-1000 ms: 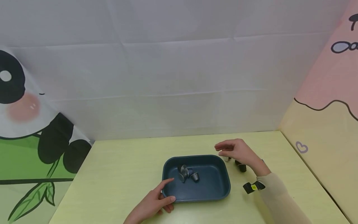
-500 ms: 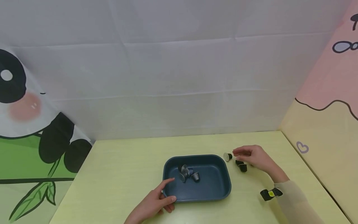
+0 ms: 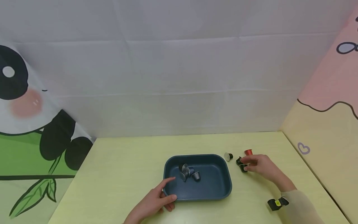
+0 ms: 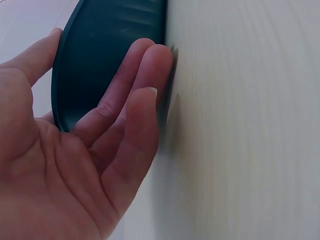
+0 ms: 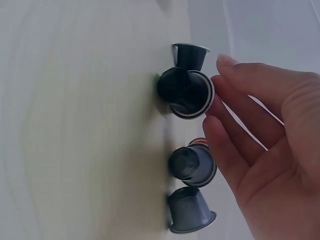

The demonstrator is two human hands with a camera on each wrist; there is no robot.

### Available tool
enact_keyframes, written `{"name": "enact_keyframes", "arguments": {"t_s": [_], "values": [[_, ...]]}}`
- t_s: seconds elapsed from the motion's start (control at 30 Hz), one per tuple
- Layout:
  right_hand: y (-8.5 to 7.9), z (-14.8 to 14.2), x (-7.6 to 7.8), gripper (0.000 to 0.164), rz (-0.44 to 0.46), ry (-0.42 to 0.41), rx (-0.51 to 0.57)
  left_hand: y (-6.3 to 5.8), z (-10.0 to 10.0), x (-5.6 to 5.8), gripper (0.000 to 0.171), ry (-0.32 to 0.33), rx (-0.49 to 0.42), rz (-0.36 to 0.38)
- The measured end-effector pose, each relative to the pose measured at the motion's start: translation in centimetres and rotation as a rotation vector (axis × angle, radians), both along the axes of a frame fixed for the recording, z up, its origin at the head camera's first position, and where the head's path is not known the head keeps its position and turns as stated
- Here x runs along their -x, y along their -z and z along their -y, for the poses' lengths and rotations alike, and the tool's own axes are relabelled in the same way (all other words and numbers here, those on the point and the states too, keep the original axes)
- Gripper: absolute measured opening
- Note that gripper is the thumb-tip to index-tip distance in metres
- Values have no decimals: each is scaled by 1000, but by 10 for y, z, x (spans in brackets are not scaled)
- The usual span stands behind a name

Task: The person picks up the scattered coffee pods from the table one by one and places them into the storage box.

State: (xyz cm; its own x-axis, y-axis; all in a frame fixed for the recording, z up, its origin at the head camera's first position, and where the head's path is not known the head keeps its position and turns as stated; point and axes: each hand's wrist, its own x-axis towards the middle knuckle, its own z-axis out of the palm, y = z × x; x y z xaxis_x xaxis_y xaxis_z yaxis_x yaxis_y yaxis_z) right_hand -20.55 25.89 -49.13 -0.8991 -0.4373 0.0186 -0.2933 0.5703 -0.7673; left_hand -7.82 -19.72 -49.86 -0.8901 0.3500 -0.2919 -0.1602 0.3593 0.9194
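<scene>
A dark blue tray (image 3: 212, 193) lies on the pale table. My left hand (image 3: 152, 200) holds its near left corner: the index finger reaches over the rim, the thumb lies at the front edge, and the other fingers are outside the wall. Several coffee capsules (image 3: 196, 176) lie inside the tray, on its left half. Right of the tray, my right hand (image 3: 261, 166) has its fingertips at some black coffee capsules (image 3: 240, 162). In the right wrist view the thumb and fingers are spread apart beside a black capsule (image 5: 186, 92), fingertips right at its rim.
A black capsule with a cream lid (image 3: 228, 156) lies just off the tray's right rim. Behind my right hand is a red capsule (image 3: 248, 152). Grey capsules (image 5: 191, 210) stand close by in the right wrist view. A white backdrop (image 3: 179, 93) rises behind the table.
My right hand has moved right and toward me, from above the tray's far right corner to the black capsules. The cream-lidded and red capsules have come into view. The left hand stays put.
</scene>
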Motion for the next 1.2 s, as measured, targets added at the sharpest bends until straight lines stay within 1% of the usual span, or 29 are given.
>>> {"name": "enact_keyframes", "arguments": {"t_s": [0.2, 0.4, 0.53, 0.8, 1.2], "values": [[11, -1, -5, 33, -23, 19, -60, 0, 0, 0, 68, 2, 4, -2], [20, -2, -9, 34, -41, 27, -95, -2, -1, -1, 68, 6, -6, 6], [22, -2, -12, 35, -60, 33, -104, 0, -1, 0, 68, 5, -10, 9], [28, -1, -15, 36, -60, 57, -99, 6, 1, 2, 66, 12, 2, -2], [30, -2, -13, 34, -92, 70, -120, 3, 1, 2, 67, 12, -4, -3]]}}
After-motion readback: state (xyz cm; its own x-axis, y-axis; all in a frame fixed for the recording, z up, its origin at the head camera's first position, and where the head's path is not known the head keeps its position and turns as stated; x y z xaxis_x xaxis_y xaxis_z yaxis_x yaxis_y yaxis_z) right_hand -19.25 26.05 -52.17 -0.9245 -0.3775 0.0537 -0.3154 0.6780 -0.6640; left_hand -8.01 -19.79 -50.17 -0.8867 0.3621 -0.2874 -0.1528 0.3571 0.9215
